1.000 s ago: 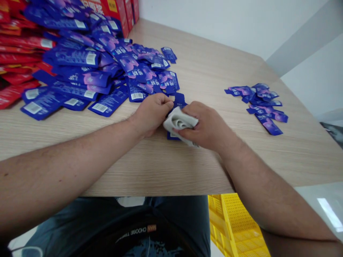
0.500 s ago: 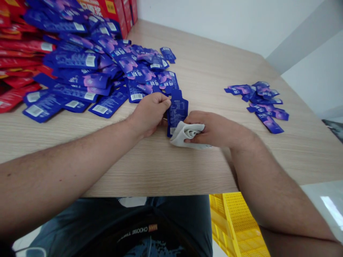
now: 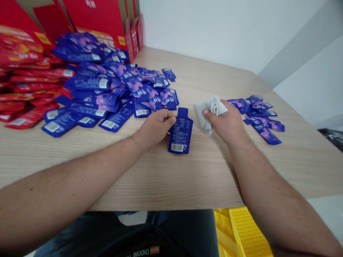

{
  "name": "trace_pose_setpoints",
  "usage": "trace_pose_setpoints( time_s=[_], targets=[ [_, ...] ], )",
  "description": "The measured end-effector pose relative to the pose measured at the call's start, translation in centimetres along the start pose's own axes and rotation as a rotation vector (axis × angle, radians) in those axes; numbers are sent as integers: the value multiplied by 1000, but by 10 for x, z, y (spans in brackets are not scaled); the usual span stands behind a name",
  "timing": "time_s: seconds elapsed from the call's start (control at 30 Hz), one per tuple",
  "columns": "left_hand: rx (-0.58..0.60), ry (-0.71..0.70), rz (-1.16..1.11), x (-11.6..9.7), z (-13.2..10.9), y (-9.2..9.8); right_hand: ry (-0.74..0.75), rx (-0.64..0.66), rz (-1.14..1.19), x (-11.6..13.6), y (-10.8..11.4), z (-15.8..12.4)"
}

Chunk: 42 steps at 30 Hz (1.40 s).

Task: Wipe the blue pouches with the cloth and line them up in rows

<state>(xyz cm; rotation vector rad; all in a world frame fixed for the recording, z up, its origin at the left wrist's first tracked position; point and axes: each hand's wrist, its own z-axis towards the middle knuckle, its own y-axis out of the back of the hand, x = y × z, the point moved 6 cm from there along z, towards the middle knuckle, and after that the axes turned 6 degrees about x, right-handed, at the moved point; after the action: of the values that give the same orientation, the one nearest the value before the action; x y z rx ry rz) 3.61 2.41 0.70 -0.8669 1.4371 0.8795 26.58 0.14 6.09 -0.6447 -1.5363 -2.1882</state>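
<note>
head view: blue pouch (image 3: 180, 131) is pinched by left hand (image 3: 155, 127), white cloth (image 3: 207, 110) is balled in right hand (image 3: 229, 123); wiping step probably, contact needed next.

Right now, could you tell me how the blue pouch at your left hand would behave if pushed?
The blue pouch lies flat and thin at the fingertips of the left hand, so it is probably light and bendy. Its glossy film on the smooth table suggests it would slide, not roll.
</note>
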Motion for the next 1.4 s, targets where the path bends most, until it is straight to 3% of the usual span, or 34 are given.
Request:
trace_pose_setpoints(
  time_s=[0.13, 0.2, 0.33, 0.43, 0.57, 0.67, 0.73, 0.87, 1.1, 1.2, 1.4],
  targets=[
    [-124, -218, 302, -29, -3, 20, -5, 29, 0, 0, 2, 0],
    [-155, -256, 379, -38, -7, 25, 28, 48, -9, 4, 0, -1],
    [-110, -165, 230, -32, -9, 25, 105, 78, -28, 9, -5, -3],
    [-152, -229, 115, -32, -3, 34, 125, 107, -51, 9, -8, -3],
    [-264, -400, 220, -41, 15, 70, 142, 133, -57, 9, -11, -3],
    [-427, -364, 214, -37, 25, 102, 136, 163, -64, 9, -15, -3],
    [-506, -322, 256, -34, 24, 113, 134, 186, -69, 9, -18, -3],
    [-535, -350, 551, -42, 8, 98, 136, 193, -59, 9, -18, -4],
    [-145, -445, 752, -38, -6, 40, 65, 194, -64, 1, -16, -1],
    [-89, -449, 782, -35, -7, 34, 14, 187, -92, -5, -16, 2],
    [-100, -402, 794, -36, -5, 38, -65, 209, -178, -22, -9, 11]
  ],
)
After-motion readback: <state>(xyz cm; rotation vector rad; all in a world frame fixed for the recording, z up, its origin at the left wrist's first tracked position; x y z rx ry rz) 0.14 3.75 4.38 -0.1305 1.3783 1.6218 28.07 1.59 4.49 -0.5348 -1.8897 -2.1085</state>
